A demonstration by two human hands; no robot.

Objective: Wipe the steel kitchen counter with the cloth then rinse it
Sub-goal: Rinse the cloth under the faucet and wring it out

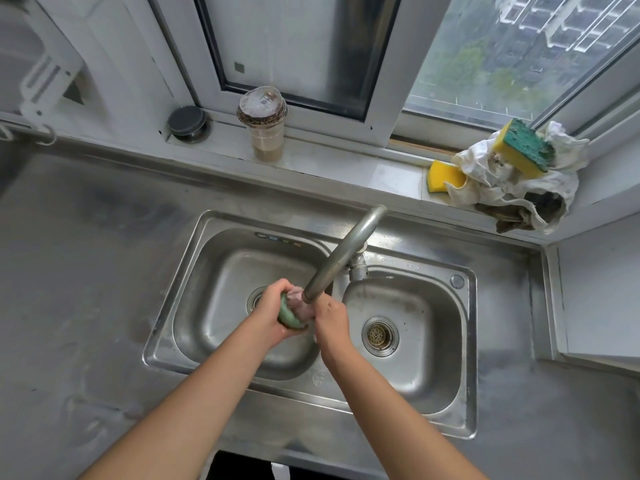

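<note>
holding the cloth (294, 311) tight, left hand (272, 315) and right hand (330, 318) squeeze it under the tap (341, 252) over the sink (194, 271)

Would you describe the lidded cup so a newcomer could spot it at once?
Look along the window sill behind the double sink. The cup stands upright there, left of the faucet. Unlike the squat dark disc beside it, it is tall, clear and brownish.

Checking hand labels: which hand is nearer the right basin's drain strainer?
Right. The right hand sits just left of the strainer; the left hand is farther left, over the left basin. Both grip the cloth.
</note>
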